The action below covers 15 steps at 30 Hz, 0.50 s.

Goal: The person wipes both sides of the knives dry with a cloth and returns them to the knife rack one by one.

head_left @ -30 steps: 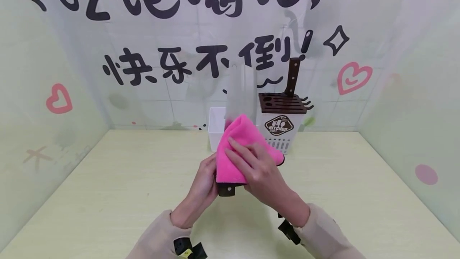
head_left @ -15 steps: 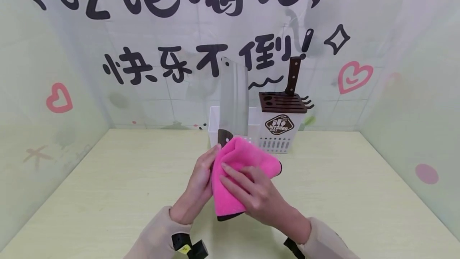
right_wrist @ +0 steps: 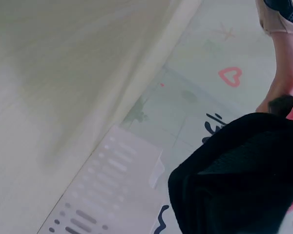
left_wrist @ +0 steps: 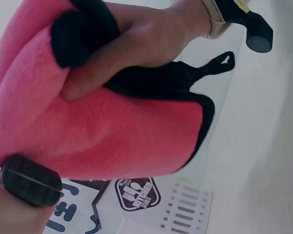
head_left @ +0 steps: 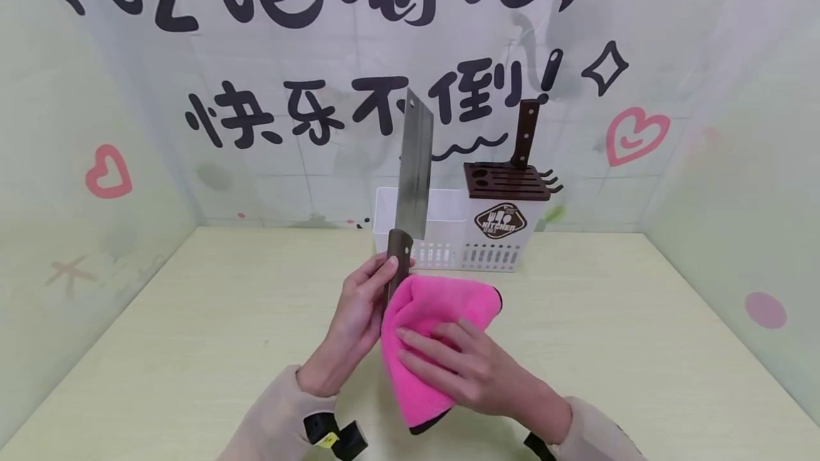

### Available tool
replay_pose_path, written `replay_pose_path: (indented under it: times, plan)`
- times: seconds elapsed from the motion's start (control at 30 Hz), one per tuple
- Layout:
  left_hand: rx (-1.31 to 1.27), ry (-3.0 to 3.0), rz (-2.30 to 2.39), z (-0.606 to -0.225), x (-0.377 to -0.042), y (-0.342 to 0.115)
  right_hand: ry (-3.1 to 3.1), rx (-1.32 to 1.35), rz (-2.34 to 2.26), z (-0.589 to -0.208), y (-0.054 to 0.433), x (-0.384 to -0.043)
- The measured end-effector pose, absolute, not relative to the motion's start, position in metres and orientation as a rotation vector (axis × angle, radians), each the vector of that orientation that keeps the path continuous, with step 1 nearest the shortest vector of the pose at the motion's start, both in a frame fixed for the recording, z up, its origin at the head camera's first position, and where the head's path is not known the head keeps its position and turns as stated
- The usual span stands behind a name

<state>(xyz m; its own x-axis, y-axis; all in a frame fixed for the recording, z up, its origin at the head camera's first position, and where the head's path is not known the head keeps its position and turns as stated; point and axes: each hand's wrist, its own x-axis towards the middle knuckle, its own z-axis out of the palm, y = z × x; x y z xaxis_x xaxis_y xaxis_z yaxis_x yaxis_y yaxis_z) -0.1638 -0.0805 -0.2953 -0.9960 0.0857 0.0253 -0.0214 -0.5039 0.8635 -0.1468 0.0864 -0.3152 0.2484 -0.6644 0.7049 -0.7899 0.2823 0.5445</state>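
Note:
A cleaver [head_left: 414,169] stands nearly upright in front of me, its blade pointing up and turned partly edge-on. My left hand [head_left: 355,308] grips its dark handle, with the thumb along the near side. A pink cloth [head_left: 442,297] with black edging covers the lower end of the handle. My right hand [head_left: 470,368] holds this cloth, fingers spread over its front; in the left wrist view the thumb of the right hand [left_wrist: 141,44] presses the cloth from the other side. The right wrist view shows the cloth's dark side [right_wrist: 234,180] up close.
Behind the cleaver stands a white perforated kitchen holder [head_left: 442,206]. A dark brown slotted top [head_left: 506,182] covers its right part, with a brown-handled knife [head_left: 526,134] standing in it. The pale table [head_left: 192,347] ends at a printed back wall and side walls.
The cloth has slid down from the blade to the handle's lower end, together with my right hand. The blade has come into full view and turned more edge-on.

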Motion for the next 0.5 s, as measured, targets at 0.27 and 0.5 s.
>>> replay_pose_path:
  times: [0.27, 0.5]
  plan:
    - [0.243, 1.861, 2.604, -0.298, -0.159, -0.077, -1.458, 0.965, 0.729, -0.312, 0.087, -0.157]
    - [0.588, 2.494, 2.306, -0.303, -0.151, -0.071, -1.526, 0.875, 0.943, -0.316, 0.079, -0.161]
